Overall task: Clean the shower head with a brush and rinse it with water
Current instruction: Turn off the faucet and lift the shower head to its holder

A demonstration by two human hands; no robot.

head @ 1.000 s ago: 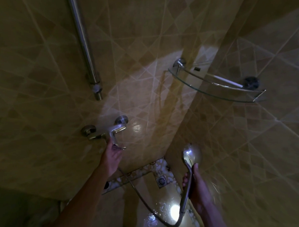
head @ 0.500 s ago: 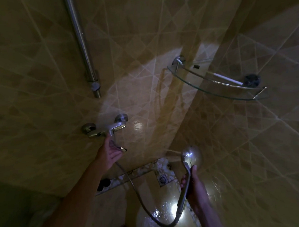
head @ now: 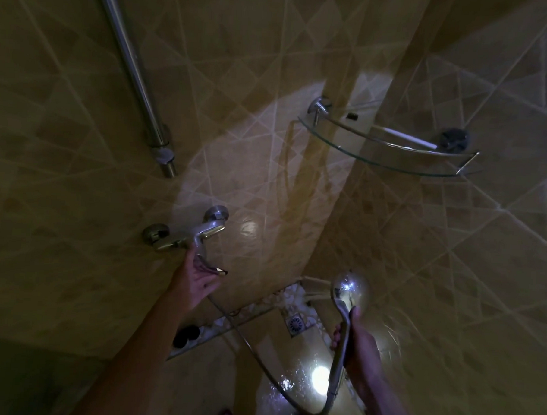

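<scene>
Gripping shower head (head: 350,287) above fingers (head: 337,332)

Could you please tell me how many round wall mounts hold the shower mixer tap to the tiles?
2: one round mount at the mixer tap's left end, the other round mount at its right end, higher in view. None seems hidden, though the light is dim.

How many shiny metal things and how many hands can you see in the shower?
Shiny metal things: 4 (shower head, tap, wall bar, hose)
Glass shelves: 1
Floor drains: 1
Hands: 2 (left hand, right hand)
Total: 8
</scene>
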